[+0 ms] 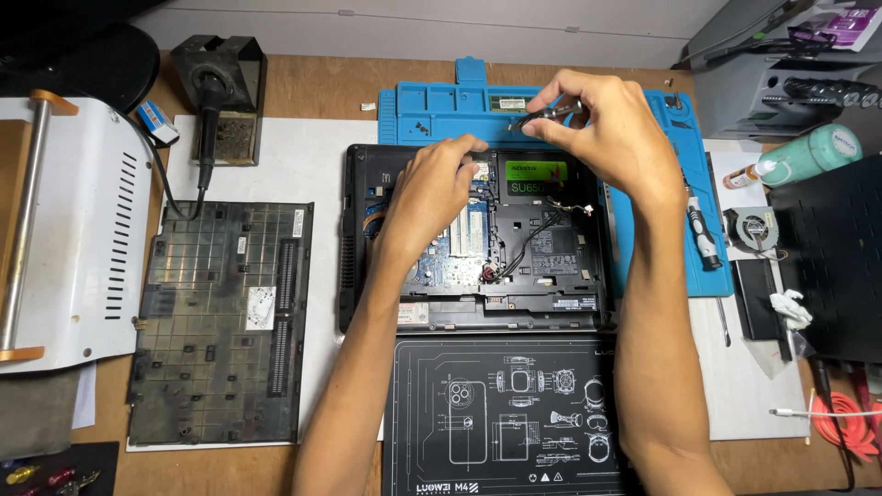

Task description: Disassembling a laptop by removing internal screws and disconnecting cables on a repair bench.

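While held, screwdriver (548,114) lies left-right.

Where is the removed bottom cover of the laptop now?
In the head view the bottom cover lies inner side up on the left, beside the open laptop, below the soldering iron stand.

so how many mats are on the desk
2: a blue mat behind the open laptop, under the right hand, and a black mat in front. Others may be hidden.

— What is seen of the opened laptop (478,241)?
— It is laid flat, underside up, circuit board exposed.
— And the tweezers (548,114)?
— They are held above its rear edge, slim, metallic, roughly level.
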